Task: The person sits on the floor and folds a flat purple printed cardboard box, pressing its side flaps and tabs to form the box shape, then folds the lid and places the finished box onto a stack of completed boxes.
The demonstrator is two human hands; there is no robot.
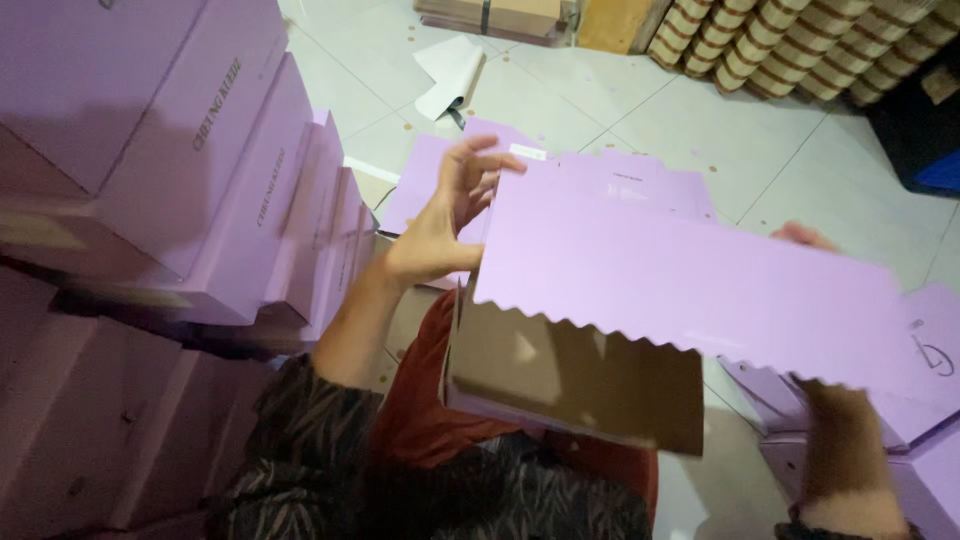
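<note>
A lilac cardboard box blank (pixel 690 270) with a zigzag cut edge and brown inner side is held over my lap, partly folded. My left hand (pixel 445 220) presses against its left end, thumb at the panel's corner and fingers spread above. My right hand (pixel 805 238) is mostly hidden behind the panel's far right end, only fingertips showing above the edge, and my right forearm shows below it. More flat lilac blanks (pixel 430 175) lie on the floor behind the held one.
A tall stack of folded lilac boxes (pixel 200 170) rises at my left. More lilac boxes (pixel 930 440) sit at the right. On the white tiled floor (pixel 620 100) lie a white paper sheet (pixel 452 72), a cardboard bundle and rows of corrugated rolls (pixel 800 45).
</note>
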